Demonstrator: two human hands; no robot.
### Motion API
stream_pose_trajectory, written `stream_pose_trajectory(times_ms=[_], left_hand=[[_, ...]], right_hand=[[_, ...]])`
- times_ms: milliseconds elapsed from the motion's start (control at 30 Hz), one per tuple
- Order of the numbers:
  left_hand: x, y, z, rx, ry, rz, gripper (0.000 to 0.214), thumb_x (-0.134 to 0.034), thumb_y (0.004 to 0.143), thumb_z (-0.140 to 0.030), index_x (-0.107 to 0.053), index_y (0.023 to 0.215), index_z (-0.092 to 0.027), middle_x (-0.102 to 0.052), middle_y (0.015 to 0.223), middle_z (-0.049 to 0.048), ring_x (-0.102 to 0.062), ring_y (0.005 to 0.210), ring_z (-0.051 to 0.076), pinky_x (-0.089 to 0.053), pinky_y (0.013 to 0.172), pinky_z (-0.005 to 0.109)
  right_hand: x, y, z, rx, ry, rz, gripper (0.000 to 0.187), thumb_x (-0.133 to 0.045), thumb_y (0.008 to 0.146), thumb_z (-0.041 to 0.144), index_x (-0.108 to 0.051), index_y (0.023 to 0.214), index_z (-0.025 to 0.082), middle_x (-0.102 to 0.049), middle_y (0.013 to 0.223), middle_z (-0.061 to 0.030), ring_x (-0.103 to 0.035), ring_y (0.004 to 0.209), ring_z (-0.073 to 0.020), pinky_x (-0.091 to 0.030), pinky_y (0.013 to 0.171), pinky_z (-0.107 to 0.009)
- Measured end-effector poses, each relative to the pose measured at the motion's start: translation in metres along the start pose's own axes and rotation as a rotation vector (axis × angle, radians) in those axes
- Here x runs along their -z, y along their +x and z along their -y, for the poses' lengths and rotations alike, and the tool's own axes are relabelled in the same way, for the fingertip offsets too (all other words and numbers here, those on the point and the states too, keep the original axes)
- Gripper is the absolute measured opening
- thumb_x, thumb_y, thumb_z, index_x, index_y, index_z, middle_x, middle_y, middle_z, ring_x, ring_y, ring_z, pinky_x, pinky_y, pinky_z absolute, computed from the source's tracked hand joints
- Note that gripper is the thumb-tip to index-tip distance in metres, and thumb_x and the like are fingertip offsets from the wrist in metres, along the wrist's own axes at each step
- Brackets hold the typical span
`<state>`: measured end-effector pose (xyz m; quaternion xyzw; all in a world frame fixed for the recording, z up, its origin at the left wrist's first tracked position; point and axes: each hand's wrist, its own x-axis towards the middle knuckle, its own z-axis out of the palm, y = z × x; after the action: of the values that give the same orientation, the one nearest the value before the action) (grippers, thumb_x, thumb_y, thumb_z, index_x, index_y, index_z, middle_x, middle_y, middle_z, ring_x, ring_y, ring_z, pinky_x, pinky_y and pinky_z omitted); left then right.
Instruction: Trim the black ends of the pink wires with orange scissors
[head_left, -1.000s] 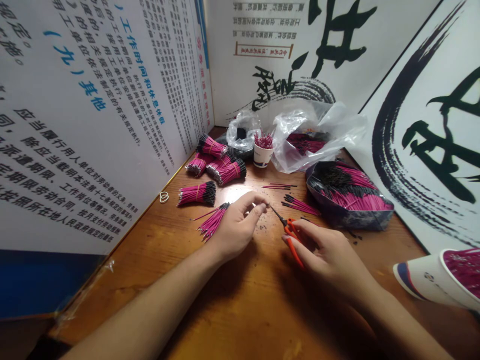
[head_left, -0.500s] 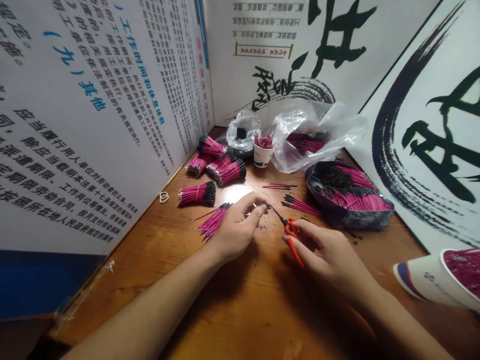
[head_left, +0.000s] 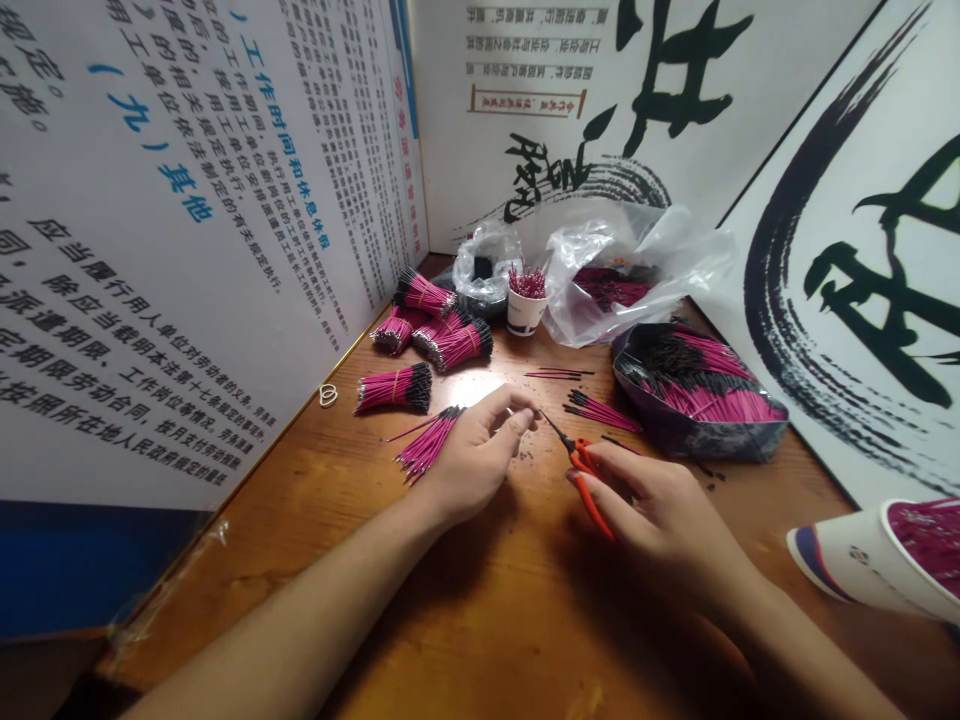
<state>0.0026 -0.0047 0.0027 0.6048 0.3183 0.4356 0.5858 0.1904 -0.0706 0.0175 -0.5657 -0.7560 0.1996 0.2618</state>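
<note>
My left hand (head_left: 487, 440) is closed in a pinch above the table, and what its fingertips hold is too small and hidden to name. In my right hand (head_left: 645, 495) are orange-handled snips (head_left: 592, 505), their thin dark blades pointing up and left to the left fingertips. Just beyond my left hand lies a loose fan of pink wires (head_left: 427, 447) with black ends. Small dark bits are scattered on the table below the blades. To the right of the blades, several more pink wires with black tips (head_left: 600, 408) lie loose.
Banded wire bundles (head_left: 394, 388) sit at the back left, by a paper cup (head_left: 525, 316) of pink pieces. Clear plastic bags (head_left: 637, 270) stand behind. A dark bag (head_left: 705, 435) full of wires lies right, and another cup (head_left: 847, 555) at the right edge. Printed boards (head_left: 285, 200) wall the table.
The snips and my right fingers have shifted very slightly, with the handles a touch lower and farther right. My left hand stays in the same place.
</note>
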Motion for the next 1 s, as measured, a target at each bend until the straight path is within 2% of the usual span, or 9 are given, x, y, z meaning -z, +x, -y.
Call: stream_pose_trajectory(times_ms=[333,500,600,733,800,900,1000], left_hand=[[-0.001,0.001,-0.001,0.019,-0.023,0.006,0.013,-0.049,0.093,-0.027,-0.053,0.086,-0.016,-0.049,0.076,-0.0016,-0.036,0.059,0.008,-0.031,0.054,0.022],[0.001,0.001,0.0,-0.014,0.042,-0.005,0.013,-0.047,0.094,-0.027,-0.053,0.088,-0.017,-0.05,0.077,-0.0017,-0.04,0.061,0.008,-0.033,0.056,0.022],[0.005,0.001,-0.002,-0.084,0.252,-0.073,0.014,-0.046,0.094,-0.027,-0.054,0.087,-0.017,-0.05,0.074,-0.002,-0.043,0.063,0.01,-0.034,0.058,0.023],[0.017,0.003,-0.008,-0.123,0.698,-0.203,0.013,-0.048,0.092,-0.025,-0.057,0.085,-0.019,-0.052,0.067,-0.0033,-0.045,0.059,0.011,-0.032,0.058,0.025],[0.024,0.005,-0.011,-0.08,0.905,-0.24,0.013,-0.048,0.091,-0.025,-0.057,0.082,-0.02,-0.058,0.07,-0.0021,-0.05,0.063,0.012,-0.032,0.06,0.026],[0.032,0.008,-0.012,0.021,1.13,-0.19,0.013,-0.048,0.089,-0.025,-0.056,0.08,-0.02,-0.065,0.081,0.0014,-0.058,0.074,0.017,-0.033,0.062,0.029],[0.037,0.009,-0.009,0.129,1.265,-0.15,0.015,-0.047,0.088,-0.028,-0.054,0.077,-0.021,-0.068,0.086,0.0046,-0.061,0.078,0.022,-0.032,0.061,0.031]], right_hand=[[-0.001,0.001,0.0,-0.04,-0.046,-0.01,0.023,-0.051,0.094,0.036,-0.058,0.079,0.02,-0.054,0.06,0.0034,-0.047,0.053,-0.0115,-0.034,0.052,-0.024],[-0.001,0.0,-0.003,-0.057,-0.056,0.002,0.024,-0.049,0.093,0.039,-0.058,0.081,0.021,-0.056,0.061,0.003,-0.048,0.055,-0.0123,-0.035,0.054,-0.024],[0.002,0.003,-0.006,-0.158,-0.181,0.059,0.026,-0.049,0.091,0.043,-0.057,0.077,0.022,-0.059,0.061,0.0022,-0.05,0.054,-0.0139,-0.032,0.053,-0.025],[0.01,0.007,-0.011,-0.307,-0.369,0.14,0.029,-0.048,0.089,0.047,-0.057,0.073,0.023,-0.066,0.065,-0.0005,-0.057,0.057,-0.0174,-0.03,0.053,-0.027],[0.012,0.008,-0.014,-0.328,-0.379,0.127,0.031,-0.046,0.089,0.047,-0.059,0.075,0.023,-0.068,0.068,-0.0018,-0.061,0.061,-0.0189,-0.031,0.054,-0.027],[0.011,0.011,-0.021,-0.371,-0.436,0.089,0.03,-0.049,0.087,0.049,-0.065,0.08,0.024,-0.072,0.073,-0.0036,-0.065,0.064,-0.0212,-0.033,0.053,-0.027],[0.009,0.014,-0.03,-0.412,-0.453,-0.014,0.03,-0.051,0.086,0.048,-0.069,0.095,0.026,-0.075,0.081,-0.0033,-0.068,0.071,-0.0234,-0.037,0.056,-0.027]])
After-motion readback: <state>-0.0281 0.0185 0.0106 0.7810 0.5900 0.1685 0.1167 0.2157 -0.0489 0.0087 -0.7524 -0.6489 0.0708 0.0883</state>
